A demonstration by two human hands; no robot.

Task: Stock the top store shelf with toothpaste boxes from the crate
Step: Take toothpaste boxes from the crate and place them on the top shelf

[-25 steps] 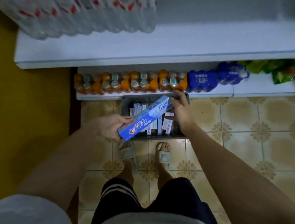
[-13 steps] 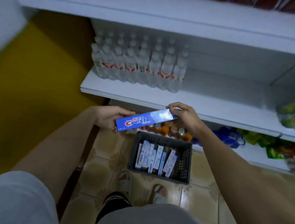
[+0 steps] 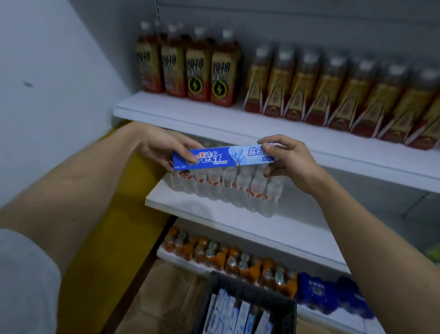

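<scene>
A blue Crest toothpaste box (image 3: 235, 155) hangs level in front of the shelves, printed face toward me. My left hand (image 3: 167, 147) pinches its left end, and my right hand (image 3: 288, 156) pinches its right end between thumb and fingers. On the floor below stands a dark crate (image 3: 282, 307) holding several more toothpaste boxes (image 3: 233, 321) on end. The highest shelf board in view (image 3: 183, 114) runs just above and behind the held box; it carries brown drink bottles (image 3: 198, 71).
A pack of clear water bottles (image 3: 228, 190) sits on the middle shelf behind the box. Orange drink bottles (image 3: 221, 259) and blue packs (image 3: 321, 293) fill the lowest shelf. A pale wall is at left, with a yellow wall (image 3: 109, 244) below it.
Both hands have lifted the toothpaste box from above the crate up to the level of the brown-bottle shelf. My view has tilted upward from the floor to the shelves.
</scene>
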